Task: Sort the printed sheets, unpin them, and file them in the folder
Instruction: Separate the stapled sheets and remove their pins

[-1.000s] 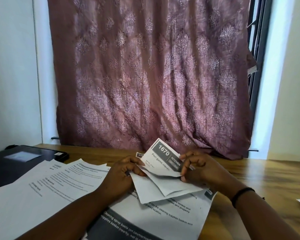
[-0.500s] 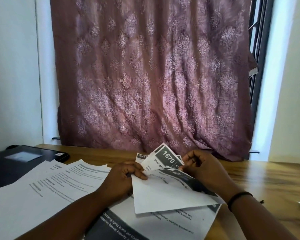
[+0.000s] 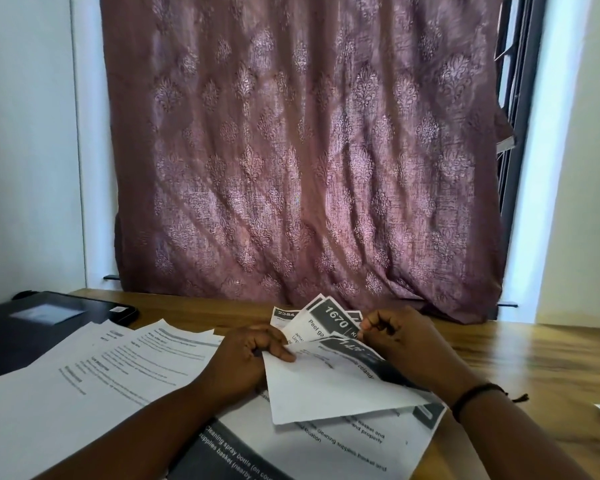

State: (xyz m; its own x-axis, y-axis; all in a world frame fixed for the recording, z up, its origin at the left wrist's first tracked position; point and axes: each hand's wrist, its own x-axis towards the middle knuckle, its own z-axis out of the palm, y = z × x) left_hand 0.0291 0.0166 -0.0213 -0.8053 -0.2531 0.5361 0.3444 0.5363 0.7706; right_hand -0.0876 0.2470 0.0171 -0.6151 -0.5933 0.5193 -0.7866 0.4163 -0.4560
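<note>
Since a second ago I see a blank-backed sheet (image 3: pixel 329 389) has swung over the front of the bundle of slips (image 3: pixel 326 327), covering most of the card marked 1670 that was in plain sight. My left hand (image 3: pixel 246 362) pinches that sheet's upper corner between thumb and curled fingers; my right hand (image 3: pixel 406 348) is curled around the bundle's right side, fingertips tucked at the top edge. The bundle is held just above the wooden table (image 3: pixel 534 368), near its middle. More printed sheets (image 3: pixel 94 386) fan out toward the table's left edge, and a dark-banded page (image 3: pixel 326 452) lies under my hands at the near edge. A black folder (image 3: pixel 21 327) sits at the far left corner. A patterned mauve curtain (image 3: pixel 302 150) hangs behind.
</note>
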